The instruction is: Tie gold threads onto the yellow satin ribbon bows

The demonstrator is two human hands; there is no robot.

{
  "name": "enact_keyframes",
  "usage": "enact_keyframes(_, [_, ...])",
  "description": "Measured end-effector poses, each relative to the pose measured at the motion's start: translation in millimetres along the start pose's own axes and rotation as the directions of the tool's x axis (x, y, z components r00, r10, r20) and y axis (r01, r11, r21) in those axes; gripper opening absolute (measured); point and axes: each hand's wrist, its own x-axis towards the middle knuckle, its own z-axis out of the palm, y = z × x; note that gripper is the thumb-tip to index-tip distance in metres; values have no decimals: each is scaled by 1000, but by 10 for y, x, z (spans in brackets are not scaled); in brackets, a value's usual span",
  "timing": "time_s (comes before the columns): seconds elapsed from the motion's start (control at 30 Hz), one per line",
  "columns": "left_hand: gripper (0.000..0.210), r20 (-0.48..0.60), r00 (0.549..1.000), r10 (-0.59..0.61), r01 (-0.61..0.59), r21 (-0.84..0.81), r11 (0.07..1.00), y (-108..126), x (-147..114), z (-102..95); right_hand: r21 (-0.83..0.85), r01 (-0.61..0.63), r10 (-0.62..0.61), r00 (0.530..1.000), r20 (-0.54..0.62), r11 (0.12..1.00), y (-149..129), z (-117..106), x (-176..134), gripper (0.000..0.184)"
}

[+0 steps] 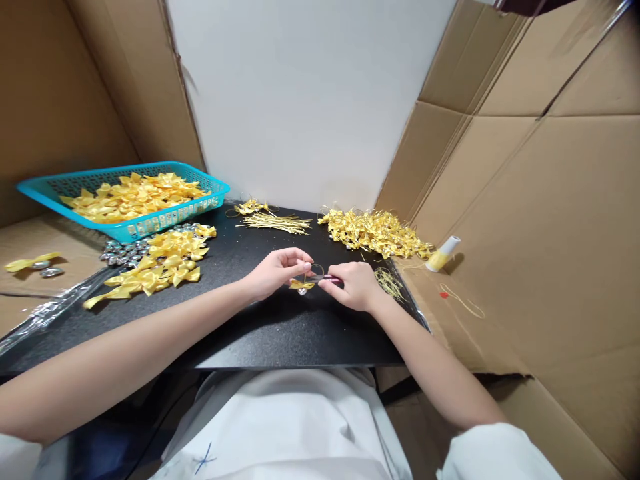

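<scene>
My left hand (281,272) pinches a thin gold cord, which loops down to a small yellow ribbon bow (296,285). A silvery bell-like piece (303,291) hangs under the bow. My right hand (354,285) is closed around a small tool with a dark pinkish handle, which looks like scissors (327,277). Its metal tips point left and lie against the cord just by the bow. Most of the tool's handle is hidden in my right palm. Both hands are held over the black table (280,333).
A turquoise basket (120,230) of yellow bows stands back left. Before it lie loose bows (150,277) and silvery pieces (125,253). Gold cords (277,223), a heap of corded bows (375,232), and cord scraps (389,283) lie farther right, near a thread spool (443,254). Cardboard walls flank the table.
</scene>
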Motion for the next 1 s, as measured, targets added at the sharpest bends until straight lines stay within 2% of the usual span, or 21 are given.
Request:
enact_keyframes(0.77, [43,53,998,-30,31,-8,999,-3,-13,24,70,45,-42,998,-37,997,-42,106,58,41])
enact_keyframes(1.0, [43,55,997,-46,47,-18,999,-5,21,-13,172,18,-10,999,-48,985,94,9,7,41])
